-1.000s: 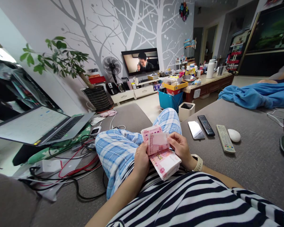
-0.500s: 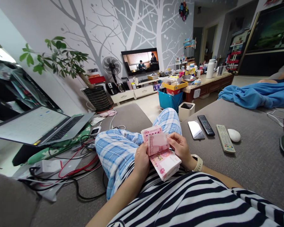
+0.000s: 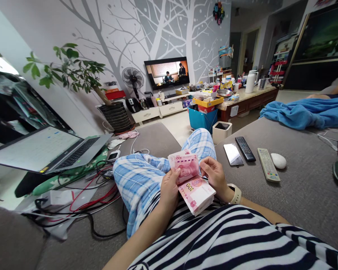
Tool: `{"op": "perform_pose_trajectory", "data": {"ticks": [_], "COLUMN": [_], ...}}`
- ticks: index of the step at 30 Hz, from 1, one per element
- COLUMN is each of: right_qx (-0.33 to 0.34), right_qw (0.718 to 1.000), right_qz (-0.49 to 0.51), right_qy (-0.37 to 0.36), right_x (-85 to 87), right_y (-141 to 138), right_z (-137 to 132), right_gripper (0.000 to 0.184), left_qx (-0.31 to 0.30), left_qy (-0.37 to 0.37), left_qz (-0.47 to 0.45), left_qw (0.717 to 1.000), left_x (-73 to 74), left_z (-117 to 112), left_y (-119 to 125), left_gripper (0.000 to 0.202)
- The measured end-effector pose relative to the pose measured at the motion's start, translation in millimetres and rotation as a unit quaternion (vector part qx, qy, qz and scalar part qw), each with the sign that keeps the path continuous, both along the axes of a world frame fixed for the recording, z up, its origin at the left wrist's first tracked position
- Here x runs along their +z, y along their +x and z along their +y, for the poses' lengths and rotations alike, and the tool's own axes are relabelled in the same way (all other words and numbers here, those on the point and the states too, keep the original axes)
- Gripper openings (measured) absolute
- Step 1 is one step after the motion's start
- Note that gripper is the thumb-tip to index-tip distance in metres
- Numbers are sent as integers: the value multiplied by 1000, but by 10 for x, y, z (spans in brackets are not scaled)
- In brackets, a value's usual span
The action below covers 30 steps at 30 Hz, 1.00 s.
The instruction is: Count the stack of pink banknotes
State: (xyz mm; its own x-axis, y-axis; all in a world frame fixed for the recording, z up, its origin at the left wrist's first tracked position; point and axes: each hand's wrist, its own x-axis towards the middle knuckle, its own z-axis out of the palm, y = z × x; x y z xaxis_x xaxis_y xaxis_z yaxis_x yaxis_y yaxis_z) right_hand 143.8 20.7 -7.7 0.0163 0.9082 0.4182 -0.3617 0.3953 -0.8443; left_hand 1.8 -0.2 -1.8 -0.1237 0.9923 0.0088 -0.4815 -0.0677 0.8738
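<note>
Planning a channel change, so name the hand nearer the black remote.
Right. The right hand is at the banknotes, with the phone between it and the black remote; the left hand grips them farther left.

Bright light glares at the far left; the phone reflects white, while wide-angle distortion (the laptop especially) stretches the edges.
</note>
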Motion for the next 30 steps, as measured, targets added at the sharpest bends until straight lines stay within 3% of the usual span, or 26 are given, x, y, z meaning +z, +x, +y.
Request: {"op": "perform_pose_trajectory", "data": {"ticks": [12,19,30], "right_qx": [27,5,28], "right_qw": [999,1000,999], "right_qz": [-5,-22,5], "right_qy": [-21,-9,-17], "right_x": [-46,-27,-6], "right_y": [-15,-1,-2], "right_z": [38,22,-10], "right_gripper": [35,36,33], "left_qx": [-20,82,77], "left_qy": [-7,8,29], "left_qz": [16,38,71], "left_qw": [1000,996,994], "left_x": [-20,-65,-103], "left_z": [4,67,83], "left_y": [-10,-39,-74], "left_gripper": [29,20,23]}}
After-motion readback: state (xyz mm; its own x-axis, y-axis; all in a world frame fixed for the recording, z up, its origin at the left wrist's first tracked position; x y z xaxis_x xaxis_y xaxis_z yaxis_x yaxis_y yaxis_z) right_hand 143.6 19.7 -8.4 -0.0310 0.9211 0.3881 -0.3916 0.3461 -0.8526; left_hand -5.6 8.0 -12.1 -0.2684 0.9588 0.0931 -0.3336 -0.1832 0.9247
